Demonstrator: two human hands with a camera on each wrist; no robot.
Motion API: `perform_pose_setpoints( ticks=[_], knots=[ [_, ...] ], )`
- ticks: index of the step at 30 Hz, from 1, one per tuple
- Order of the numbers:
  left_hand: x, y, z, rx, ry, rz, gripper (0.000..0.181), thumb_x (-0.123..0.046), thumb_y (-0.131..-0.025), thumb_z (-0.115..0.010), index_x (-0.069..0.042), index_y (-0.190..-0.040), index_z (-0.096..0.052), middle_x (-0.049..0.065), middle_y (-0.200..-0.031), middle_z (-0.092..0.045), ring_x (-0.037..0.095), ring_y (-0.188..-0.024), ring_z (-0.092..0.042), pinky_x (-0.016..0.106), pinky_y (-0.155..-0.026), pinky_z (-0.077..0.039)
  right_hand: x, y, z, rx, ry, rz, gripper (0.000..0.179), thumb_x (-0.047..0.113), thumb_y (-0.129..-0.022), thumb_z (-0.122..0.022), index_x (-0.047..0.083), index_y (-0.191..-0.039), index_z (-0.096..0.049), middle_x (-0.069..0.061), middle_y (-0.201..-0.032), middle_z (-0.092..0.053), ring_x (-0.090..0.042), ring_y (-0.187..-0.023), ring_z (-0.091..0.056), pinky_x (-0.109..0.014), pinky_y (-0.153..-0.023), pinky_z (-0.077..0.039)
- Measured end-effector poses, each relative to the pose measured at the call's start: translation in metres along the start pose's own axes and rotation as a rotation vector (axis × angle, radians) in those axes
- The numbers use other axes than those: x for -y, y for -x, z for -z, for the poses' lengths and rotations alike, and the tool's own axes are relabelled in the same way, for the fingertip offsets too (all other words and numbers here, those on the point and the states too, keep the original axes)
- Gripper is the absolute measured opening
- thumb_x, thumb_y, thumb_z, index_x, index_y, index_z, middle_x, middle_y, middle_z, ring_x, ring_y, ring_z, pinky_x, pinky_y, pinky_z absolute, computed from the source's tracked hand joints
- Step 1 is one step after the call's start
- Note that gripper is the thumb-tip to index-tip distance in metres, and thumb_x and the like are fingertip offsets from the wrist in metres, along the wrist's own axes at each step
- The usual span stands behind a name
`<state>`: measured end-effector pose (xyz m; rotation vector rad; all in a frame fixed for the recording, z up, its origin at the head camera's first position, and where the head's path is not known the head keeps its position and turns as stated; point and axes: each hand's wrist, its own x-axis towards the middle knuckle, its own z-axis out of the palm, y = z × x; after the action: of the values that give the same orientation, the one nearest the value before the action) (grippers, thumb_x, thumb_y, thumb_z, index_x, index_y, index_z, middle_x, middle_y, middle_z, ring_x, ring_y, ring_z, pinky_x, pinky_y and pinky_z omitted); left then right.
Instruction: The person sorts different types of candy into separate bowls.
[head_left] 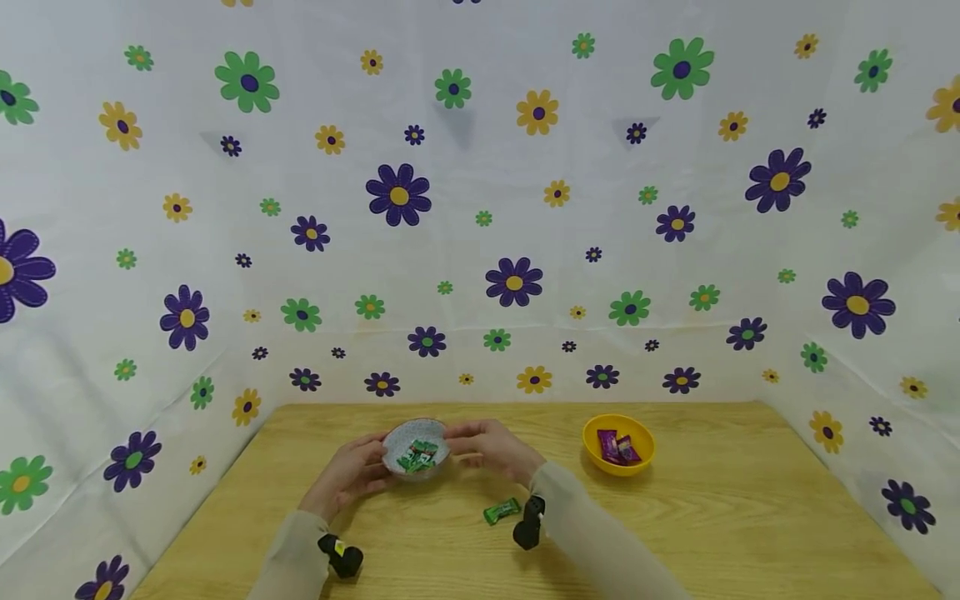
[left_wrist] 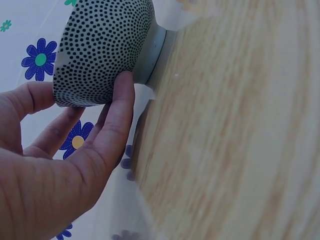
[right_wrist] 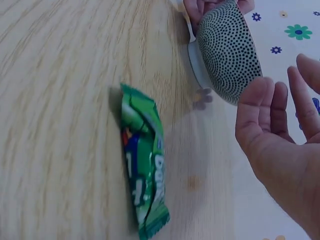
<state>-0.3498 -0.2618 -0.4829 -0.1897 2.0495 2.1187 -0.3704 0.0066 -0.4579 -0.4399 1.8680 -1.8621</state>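
Note:
A small bowl (head_left: 408,432) with black dots on its white outside (left_wrist: 107,47) holds several green-wrapped candies (head_left: 420,455). On its left side my left hand (head_left: 347,477) grips it, the thumb at the rim and fingers against the lower wall. My right hand (head_left: 491,450) is at the bowl's right rim with fingers loosely extended, the fingertips (right_wrist: 254,90) right by the dotted wall. One green-wrapped candy (head_left: 502,511) lies on the table below the right hand; the right wrist view shows this wrapper (right_wrist: 145,165) up close.
To the right, a yellow bowl (head_left: 617,469) contains purple-wrapped candies (head_left: 611,447). The wooden table (head_left: 720,508) ends at a white flower-patterned curtain (head_left: 480,250) at the back and both sides. A black wrist camera (head_left: 529,523) sits on my right sleeve, close to the loose candy.

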Motion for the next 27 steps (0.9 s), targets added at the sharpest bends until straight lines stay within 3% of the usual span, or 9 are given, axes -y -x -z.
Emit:
perform_pose_setpoints(
  ticks=[10,15,18,27],
  knots=[
    [0.001,0.002,0.001,-0.019,0.006,0.011,0.051,-0.013,-0.098,-0.048,-0.003,-0.147,-0.039,0.017,-0.120,-0.060,0.021,-0.094,-0.066,0.041,-0.083,-0.058,-0.011,0.005,0.016,0.128,0.025,0.016,0.040,0.013,-0.096,-0.062,-0.002,-0.132,-0.057,-0.014,-0.134,-0.058,-0.012,-0.101,-0.059,-0.041,-0.099,-0.050],
    [-0.002,0.002,-0.001,-0.010,0.015,0.007,0.052,-0.014,-0.098,-0.049,-0.003,-0.148,-0.038,0.017,-0.121,-0.059,0.021,-0.094,-0.066,0.041,-0.084,-0.057,-0.013,0.010,0.028,0.132,0.068,-0.016,0.037,0.016,-0.094,-0.066,0.003,-0.128,-0.063,-0.008,-0.130,-0.063,-0.012,-0.096,-0.058,-0.029,-0.085,-0.054],
    [-0.002,0.002,-0.001,-0.018,0.004,0.009,0.052,-0.014,-0.098,-0.049,-0.004,-0.148,-0.039,0.016,-0.119,-0.060,0.020,-0.093,-0.066,0.040,-0.083,-0.057,-0.014,0.013,0.034,0.143,0.107,-0.031,0.037,0.018,-0.094,-0.066,0.003,-0.127,-0.063,-0.012,-0.131,-0.063,-0.013,-0.092,-0.055,-0.024,-0.074,-0.049],
    [-0.002,0.004,-0.003,-0.021,0.001,0.003,0.052,-0.012,-0.097,-0.048,-0.002,-0.148,-0.039,0.016,-0.116,-0.059,0.020,-0.092,-0.066,0.040,-0.082,-0.058,-0.020,0.020,0.052,0.181,0.201,-0.036,0.037,0.021,-0.095,-0.064,0.000,-0.126,-0.064,-0.015,-0.131,-0.061,-0.015,-0.087,-0.048,-0.022,-0.067,-0.039]
  ],
)
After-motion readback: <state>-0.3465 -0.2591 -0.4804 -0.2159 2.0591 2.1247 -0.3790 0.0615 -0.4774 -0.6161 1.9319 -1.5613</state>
